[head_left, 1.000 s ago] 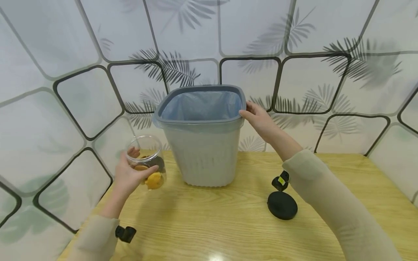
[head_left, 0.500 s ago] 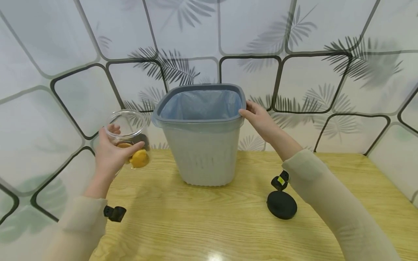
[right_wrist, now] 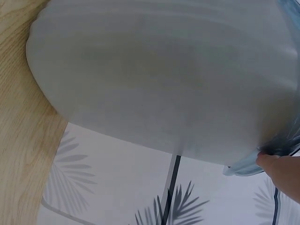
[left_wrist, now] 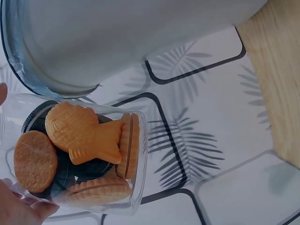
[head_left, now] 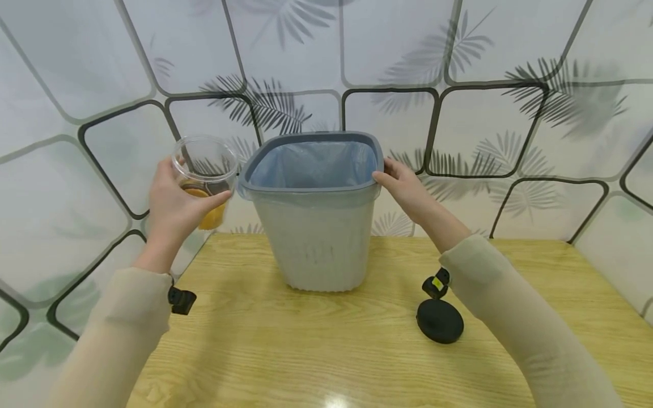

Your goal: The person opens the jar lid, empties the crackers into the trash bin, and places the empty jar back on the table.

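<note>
My left hand (head_left: pixel 176 207) grips a clear plastic jar (head_left: pixel 206 158), lidless at the top and raised off the table, just left of the trash can. Through its wall in the left wrist view I see a fish-shaped cookie (left_wrist: pixel 77 131), a round brown cookie (left_wrist: pixel 35 161), dark sandwich cookies and ridged tan ones. The grey-white trash can (head_left: pixel 318 238) stands upright with a blue-grey rim and a bluish liner bag (head_left: pixel 316 164) inside. On its right rim my right hand (head_left: pixel 405 190) holds on, thumb over the edge; the other fingers are partly hidden behind the rim.
A round black lid (head_left: pixel 440 321) lies on the wooden table (head_left: pixel 306 345) below my right forearm. Behind the trash can rises a wall (head_left: pixel 484 130) with a leaf and line pattern. Small black camera mounts sit at both wrists.
My left hand has lifted the jar from beside the can's lower part, first up and left, then up to about the rim's height. The right hand keeps its place on the rim.
</note>
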Motion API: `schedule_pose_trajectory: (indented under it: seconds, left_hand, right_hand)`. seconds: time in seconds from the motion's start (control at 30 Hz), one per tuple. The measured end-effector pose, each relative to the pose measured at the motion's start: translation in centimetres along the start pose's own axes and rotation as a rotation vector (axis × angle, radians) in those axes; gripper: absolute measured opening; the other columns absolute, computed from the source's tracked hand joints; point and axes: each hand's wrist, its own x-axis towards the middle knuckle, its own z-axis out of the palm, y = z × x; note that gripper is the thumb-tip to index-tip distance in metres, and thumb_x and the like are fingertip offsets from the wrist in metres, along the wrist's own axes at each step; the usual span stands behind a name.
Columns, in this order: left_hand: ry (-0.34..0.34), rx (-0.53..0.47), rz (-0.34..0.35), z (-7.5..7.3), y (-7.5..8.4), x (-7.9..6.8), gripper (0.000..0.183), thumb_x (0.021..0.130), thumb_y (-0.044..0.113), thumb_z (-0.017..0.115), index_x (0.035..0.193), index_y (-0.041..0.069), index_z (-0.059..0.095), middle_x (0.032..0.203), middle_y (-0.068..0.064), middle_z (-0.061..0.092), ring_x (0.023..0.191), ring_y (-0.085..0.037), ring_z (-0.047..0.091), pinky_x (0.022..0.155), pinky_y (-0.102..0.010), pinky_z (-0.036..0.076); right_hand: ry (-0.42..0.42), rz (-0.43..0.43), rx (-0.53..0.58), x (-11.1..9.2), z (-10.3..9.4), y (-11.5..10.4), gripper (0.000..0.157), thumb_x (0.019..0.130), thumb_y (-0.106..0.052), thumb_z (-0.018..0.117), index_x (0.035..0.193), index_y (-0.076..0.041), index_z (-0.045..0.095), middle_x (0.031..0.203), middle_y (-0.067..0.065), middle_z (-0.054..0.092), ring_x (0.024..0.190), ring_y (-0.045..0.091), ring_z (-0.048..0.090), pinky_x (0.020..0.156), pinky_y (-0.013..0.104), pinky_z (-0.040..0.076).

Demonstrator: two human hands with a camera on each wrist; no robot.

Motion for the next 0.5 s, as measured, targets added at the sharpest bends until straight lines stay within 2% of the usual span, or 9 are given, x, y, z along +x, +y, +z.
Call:
schedule_pose_trajectory:
  seconds: [0.13,0.3,0.5]
  left_hand:
    - [0.026,0.052,0.126,0.2,1.0,1.0,0.086,0.049,0.038,0.070,0.119,0.012,0.028,0.109,-0.004,0.038,0.099,-0.017,0.036,0.080,-0.035,0.031]
    - [0.050,0.091,0.226,0.5,2.6,2.2,0.084,0.048,0.036,0.072,0.117,0.010,0.031,0.107,-0.005,0.039,0.098,-0.018,0.037,0.080,-0.034,0.031]
    - [0.034,0.203,0.331,1.2,4.2,3.3,0.088,0.050,0.036,0.071,0.120,0.009,0.026,0.114,-0.007,0.035,0.105,-0.018,0.030,0.086,-0.032,0.026]
  right_hand:
    - [0.007,-0.002,-0.004,0.0,0.0,0.1,0.059,0.083,-0.022,0.041,0.126,-0.001,0.008,0.127,0.014,0.017,0.114,0.020,0.018,0.091,0.032,0.016]
    - [0.012,0.013,-0.017,0.0,0.0,0.2,0.058,0.083,-0.023,0.041,0.126,-0.003,0.008,0.127,0.013,0.017,0.114,0.017,0.018,0.091,0.032,0.016]
    - [0.014,0.029,-0.034,0.1,-0.1,0.2,0.058,0.083,-0.023,0.041,0.127,-0.004,0.008,0.128,0.011,0.016,0.114,0.016,0.019,0.091,0.032,0.016]
